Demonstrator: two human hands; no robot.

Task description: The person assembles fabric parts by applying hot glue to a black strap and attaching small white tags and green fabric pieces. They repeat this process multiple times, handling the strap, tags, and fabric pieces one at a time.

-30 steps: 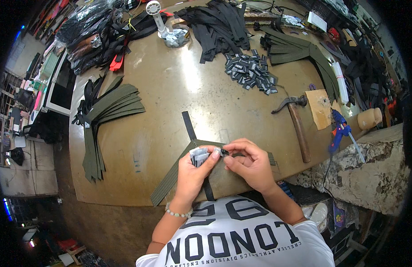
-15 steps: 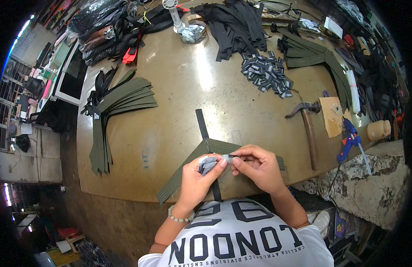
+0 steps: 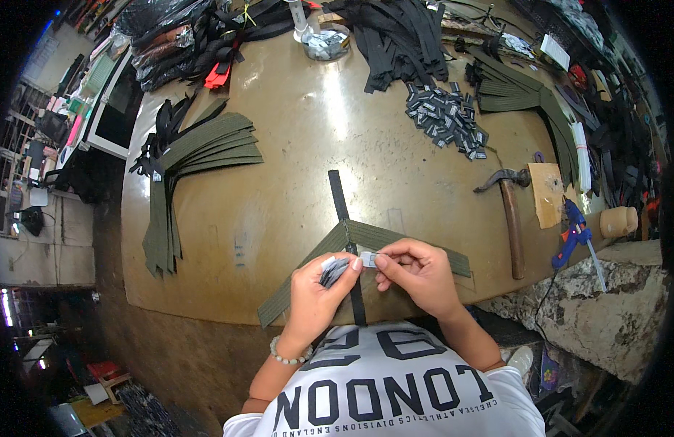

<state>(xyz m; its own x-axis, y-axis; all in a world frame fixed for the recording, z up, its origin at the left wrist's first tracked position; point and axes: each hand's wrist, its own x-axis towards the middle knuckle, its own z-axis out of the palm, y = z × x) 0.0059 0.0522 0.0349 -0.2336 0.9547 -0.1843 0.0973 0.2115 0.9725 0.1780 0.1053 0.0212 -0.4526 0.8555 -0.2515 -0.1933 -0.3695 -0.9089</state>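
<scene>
The fingertips of the right hand [image 3: 418, 275] are pinched together on a small white label [image 3: 369, 258], thumb and forefinger closed on its right end, and the thumb tip of the left hand [image 3: 316, 293] touches the label's left end. The left hand's fingers are curled shut around a small stack of dark labels [image 3: 334, 270], which fans out of the fist toward one o'clock. A beaded bracelet [image 3: 289, 356] circles the left wrist. Both hands hover just above a crossing of webbing at the near edge of the worn brass-coloured table [image 3: 293, 189]: a black strap [image 3: 340, 197] runs from under the hands up toward twelve o'clock, and an olive strap [image 3: 395, 239] lies bent across it, one leg going to seven o'clock and the other to three o'clock. From the hands, a hammer [image 3: 509, 218] lies near at two o'clock with its head away from the person, beside a piece of tan board [image 3: 548, 191]; a blue glue gun [image 3: 574, 233] rests further out at three o'clock, at the table's edge. A loose heap of dark labels [image 3: 447, 116] sits well apart at one o'clock. A fanned bundle of olive straps [image 3: 198, 153] lies at ten o'clock, with some strips running down toward the near edge. At the far rim, toward twelve o'clock, are piles of black webbing [image 3: 395, 33] and a small glass bowl [image 3: 324, 42].
</scene>
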